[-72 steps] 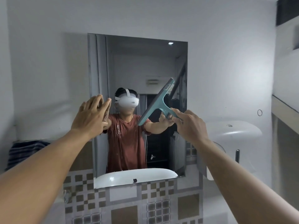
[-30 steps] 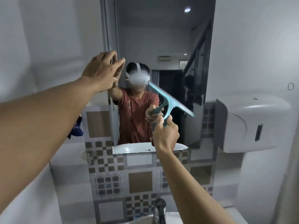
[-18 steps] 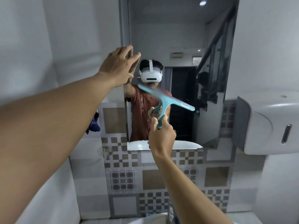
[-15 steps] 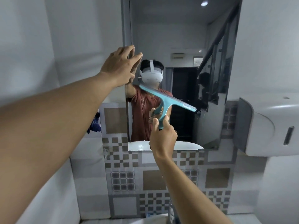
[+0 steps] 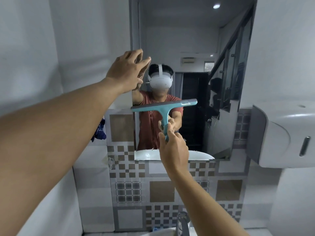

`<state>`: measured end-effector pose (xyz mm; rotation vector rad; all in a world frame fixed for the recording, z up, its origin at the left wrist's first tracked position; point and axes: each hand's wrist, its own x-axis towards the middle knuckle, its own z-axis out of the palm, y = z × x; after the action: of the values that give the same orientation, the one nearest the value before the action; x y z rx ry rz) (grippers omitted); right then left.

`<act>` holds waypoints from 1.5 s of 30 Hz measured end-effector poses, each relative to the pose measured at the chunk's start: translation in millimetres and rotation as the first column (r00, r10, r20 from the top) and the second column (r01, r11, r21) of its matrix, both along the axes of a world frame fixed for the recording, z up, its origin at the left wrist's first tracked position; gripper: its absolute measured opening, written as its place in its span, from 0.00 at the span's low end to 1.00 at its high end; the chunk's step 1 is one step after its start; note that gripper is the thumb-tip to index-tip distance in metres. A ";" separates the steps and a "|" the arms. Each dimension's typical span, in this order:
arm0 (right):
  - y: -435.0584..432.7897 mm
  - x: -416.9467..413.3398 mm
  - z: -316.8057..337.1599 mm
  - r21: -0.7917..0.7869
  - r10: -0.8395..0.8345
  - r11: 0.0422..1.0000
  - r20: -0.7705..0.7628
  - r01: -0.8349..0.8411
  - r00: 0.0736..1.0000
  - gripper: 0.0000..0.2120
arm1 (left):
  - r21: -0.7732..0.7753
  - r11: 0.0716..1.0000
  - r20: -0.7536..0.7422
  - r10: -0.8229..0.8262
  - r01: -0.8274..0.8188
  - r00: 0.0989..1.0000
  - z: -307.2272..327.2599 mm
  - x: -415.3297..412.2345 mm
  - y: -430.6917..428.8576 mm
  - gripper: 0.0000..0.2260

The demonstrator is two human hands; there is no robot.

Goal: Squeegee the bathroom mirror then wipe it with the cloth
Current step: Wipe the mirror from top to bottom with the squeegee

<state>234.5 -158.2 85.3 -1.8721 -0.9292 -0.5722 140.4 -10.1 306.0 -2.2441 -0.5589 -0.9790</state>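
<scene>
The bathroom mirror [image 5: 190, 40] hangs on the wall straight ahead and reflects a person in a headset. My right hand [image 5: 173, 149] grips the handle of a teal squeegee [image 5: 164, 106]. Its blade lies almost level across the lower middle of the glass. My left hand [image 5: 127, 71] is held up with fingers spread at the mirror's left edge, empty. A blue cloth [image 5: 99, 132] shows at the left, partly hidden behind my left forearm.
A white wall dispenser [image 5: 283, 133] juts out just right of the mirror. Patterned tiles [image 5: 162, 191] cover the wall below it. A chrome tap [image 5: 183, 222] and a basin rim sit at the bottom edge.
The squeegee blade has turned from a downward-right slant to nearly level and now sits lower on the glass. My left hand stays at the mirror's left edge.
</scene>
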 end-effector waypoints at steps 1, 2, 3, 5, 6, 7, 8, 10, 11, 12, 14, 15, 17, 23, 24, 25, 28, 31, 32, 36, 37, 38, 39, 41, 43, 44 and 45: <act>-5.7 4.1 -1.2 -0.055 -0.007 0.998 0.065 0.011 0.998 0.24 | 0.002 1.000 0.004 0.000 0.000 1.000 -1.2 0.9 0.2 0.36; -11.2 8.7 -3.6 -0.108 -0.002 0.994 0.129 0.016 0.992 0.24 | 0.004 1.000 0.009 0.000 0.000 1.000 -2.4 1.7 0.5 0.36; -17.0 13.5 -5.4 -0.150 0.008 0.989 0.178 0.019 0.984 0.24 | 0.003 1.000 0.013 -0.001 0.001 1.000 -3.4 2.4 0.6 0.36; -27.3 24.3 -5.0 -0.205 0.014 0.978 0.237 0.036 0.972 0.23 | 0.000 1.000 0.020 0.002 -0.002 1.000 -4.7 3.2 -0.3 0.36; -31.6 30.2 -3.3 -0.228 0.010 0.972 0.268 0.053 0.963 0.22 | 0.001 1.000 0.026 0.009 -0.009 1.000 -5.6 3.8 -0.8 0.36; -35.8 35.6 -0.9 -0.251 0.002 0.965 0.300 0.077 0.954 0.22 | 0.007 1.000 0.035 0.017 -0.017 0.999 -6.6 4.6 -1.9 0.35; -39.6 40.6 2.2 -0.270 -0.005 0.958 0.331 0.100 0.944 0.21 | 0.017 1.000 0.048 0.025 -0.026 0.999 -8.3 5.2 -3.0 0.34; -46.9 48.2 9.4 -0.310 -0.007 0.941 0.382 0.135 0.924 0.21 | 0.035 0.998 0.079 0.039 -0.042 0.996 -15.7 6.7 -4.9 0.32; -50.8 51.7 13.1 -0.331 -0.003 0.932 0.405 0.150 0.914 0.22 | 0.041 0.998 0.093 0.041 -0.045 0.995 -21.8 7.3 -5.9 0.32; -54.9 55.6 16.8 -0.348 -0.001 0.923 0.429 0.167 0.903 0.22 | 0.046 0.998 0.100 0.042 -0.047 0.994 -29.6 7.6 -7.5 0.31; -63.9 63.7 24.8 -0.368 0.000 0.908 0.473 0.198 0.881 0.22 | 0.042 0.998 0.102 0.037 -0.042 0.994 -49.5 7.8 -11.4 0.32; -68.1 68.0 28.3 -0.372 0.000 0.904 0.496 0.212 0.869 0.22 | 0.025 0.999 0.105 0.029 -0.032 0.994 -60.4 7.8 -13.2 0.32; -75.3 77.4 34.2 -0.374 -0.001 0.896 0.536 0.239 0.844 0.21 | -0.019 1.000 0.096 0.009 -0.007 0.995 -81.4 8.4 -16.1 0.35; -91.9 102.6 43.4 -0.383 0.002 0.883 0.581 0.271 0.814 0.20 | -0.155 0.986 0.027 0.064 -0.059 0.998 -112.8 12.4 -7.3 0.47; -94.0 107.2 43.6 -0.386 -0.001 0.880 0.582 0.278 0.813 0.20 | -0.153 0.986 0.027 0.073 -0.068 0.997 -113.7 13.4 -5.6 0.46; -96.8 111.9 43.9 -0.386 -0.006 0.878 0.584 0.284 0.812 0.20 | -0.151 0.986 0.027 0.077 -0.072 0.997 -113.6 14.6 -5.1 0.46; -106.6 122.1 44.1 -0.386 -0.021 0.871 0.589 0.303 0.808 0.21 | -0.139 0.988 0.029 0.078 -0.074 0.997 -113.0 15.5 -4.9 0.45; -116.1 127.4 44.2 -0.375 -0.036 0.874 0.584 0.309 0.811 0.21 | -0.128 0.989 0.040 0.075 -0.069 0.996 -113.3 15.2 -6.8 0.46; -118.5 128.9 44.0 -0.372 -0.041 0.875 0.578 0.308 0.815 0.21 | -0.124 0.990 0.041 0.077 -0.071 0.996 -113.4 15.7 -8.1 0.46; -126.6 133.6 43.3 -0.362 -0.069 0.875 0.564 0.322 0.823 0.20 | -0.104 0.992 0.012 0.072 -0.070 0.997 -116.7 20.1 -10.6 0.46; -128.1 134.4 43.1 -0.360 -0.073 0.876 0.560 0.321 0.826 0.20 | -0.104 0.992 0.007 0.066 -0.065 0.998 -117.9 20.9 -10.0 0.46; -129.6 135.3 42.9 -0.358 -0.077 0.878 0.550 0.317 0.832 0.20 | -0.104 0.993 0.003 0.062 -0.061 0.998 -118.6 21.4 -9.5 0.45; -131.5 136.5 42.3 -0.354 -0.083 0.882 0.531 0.311 0.843 0.20 | -0.103 0.993 0.001 0.059 -0.059 0.998 -118.9 21.5 -9.1 0.44; -137.5 140.7 39.1 -0.341 -0.110 0.894 0.459 0.290 0.881 0.20 | -0.102 0.993 -0.004 0.052 -0.052 0.999 -118.6 21.1 -9.4 0.43; -146.1 146.7 34.1 -0.322 -0.155 0.903 0.376 0.286 0.913 0.20 | -0.104 0.993 -0.009 0.052 -0.053 0.999 -118.2 20.8 -9.8 0.43; -150.2 149.2 31.4 -0.312 -0.176 0.905 0.344 0.289 0.922 0.21 | -0.109 0.993 -0.009 0.052 -0.053 0.999 -118.5 20.8 -9.9 0.44; -153.3 151.1 28.4 -0.304 -0.189 0.908 0.320 0.289 0.928 0.21 | -0.117 0.992 -0.004 0.048 -0.048 0.999 -119.0 21.3 -9.9 0.44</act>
<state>385.6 -311.5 113.7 -2.2863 -1.0412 -0.8943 161.7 -20.0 186.9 -2.3227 -0.6826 -0.9430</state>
